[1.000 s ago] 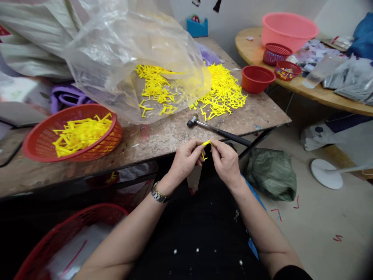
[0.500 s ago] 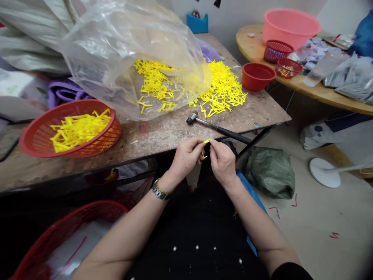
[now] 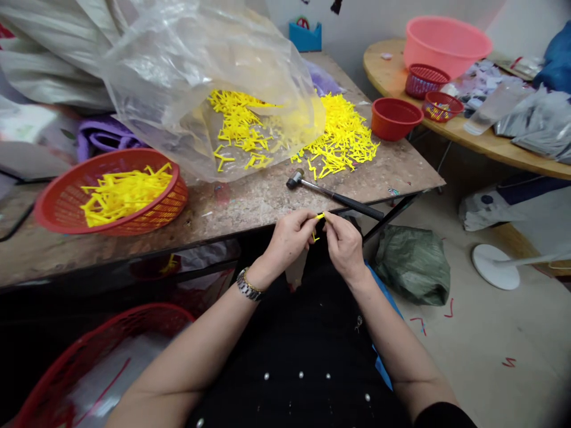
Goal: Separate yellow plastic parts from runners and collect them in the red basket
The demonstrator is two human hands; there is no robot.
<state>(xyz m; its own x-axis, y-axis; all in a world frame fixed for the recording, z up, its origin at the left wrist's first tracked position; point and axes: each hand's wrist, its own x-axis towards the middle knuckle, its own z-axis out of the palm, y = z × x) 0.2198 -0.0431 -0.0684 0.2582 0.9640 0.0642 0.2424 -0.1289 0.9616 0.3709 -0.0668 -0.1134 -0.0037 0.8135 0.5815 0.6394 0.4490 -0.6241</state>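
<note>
My left hand [image 3: 291,239] pinches a thin yellow plastic piece [image 3: 320,216] between thumb and finger, just off the table's front edge. My right hand [image 3: 345,244] is closed at the piece's other end, its fingertips pressed together on it. Part of the piece hangs below the left fingers; the rest is hidden by them. A pile of similar yellow pieces [image 3: 343,134] lies on the table, partly under a clear plastic bag [image 3: 178,71]. More fill the orange-red basket [image 3: 53,199] on the left. A hammer [image 3: 332,193] with a black handle lies just beyond my hands.
A red bowl [image 3: 395,122] stands at the table's right corner. Behind it, a round wooden table [image 3: 379,56] carries a pink basin [image 3: 446,44] and small baskets. A dark green bag [image 3: 414,264] sits on the floor at right, a red basket [image 3: 49,371] at lower left.
Both hands stay together at the yellow piece, with a slight shift of the fingers on it. The whole view has moved a little; the table things lie as before.
</note>
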